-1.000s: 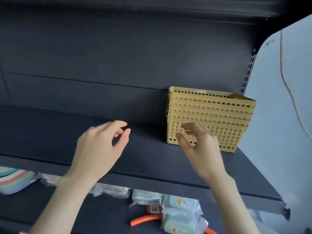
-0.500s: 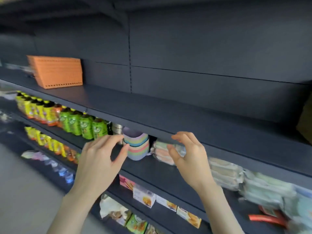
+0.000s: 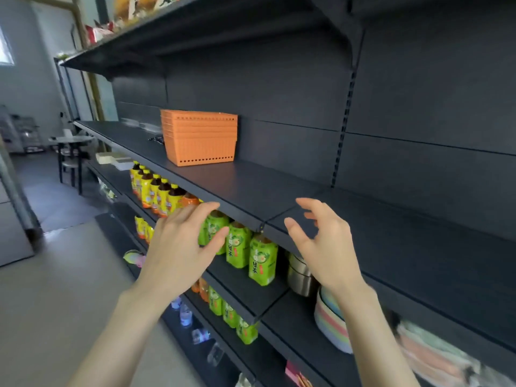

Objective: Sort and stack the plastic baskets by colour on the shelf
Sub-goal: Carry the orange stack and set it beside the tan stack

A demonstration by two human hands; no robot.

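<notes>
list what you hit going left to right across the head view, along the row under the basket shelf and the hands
yellow-label bottles → left hand → green tea bottles → metal tins → right hand

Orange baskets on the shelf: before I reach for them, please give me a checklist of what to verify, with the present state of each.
1. Left hand empty: ok, fingers spread, nothing held.
2. Right hand empty: ok, open.
3. Orange baskets nested in one upright stack: ok.
4. Stack is one colour only: ok.
5. Shelf bare between hands and stack: ok.
6. Small dark object left of the stack, what it is: cannot tell.
</notes>
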